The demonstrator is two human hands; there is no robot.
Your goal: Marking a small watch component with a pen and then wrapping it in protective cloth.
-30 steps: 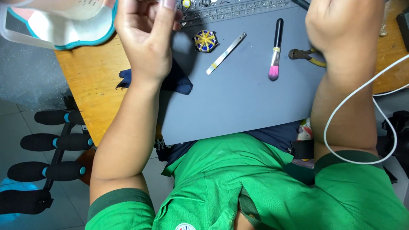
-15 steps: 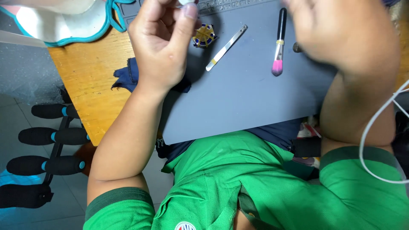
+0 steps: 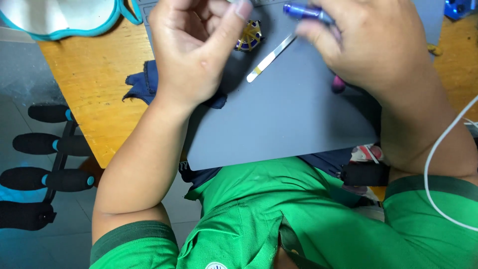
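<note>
Blue-handled precision screwdriver (image 3: 306, 12) pinched firmly in right hand (image 3: 371, 47) above grey mat (image 3: 289, 119); left hand (image 3: 191, 50) fingers curled, contents hidden: keep the driver steady.

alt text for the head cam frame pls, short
Seen from above, a person in a green shirt works over a grey mat on a wooden table; the right hand holds a blue pen-like tool and the left hand is curled near a small round spoked part. A flat metal strip lies between them.
</note>
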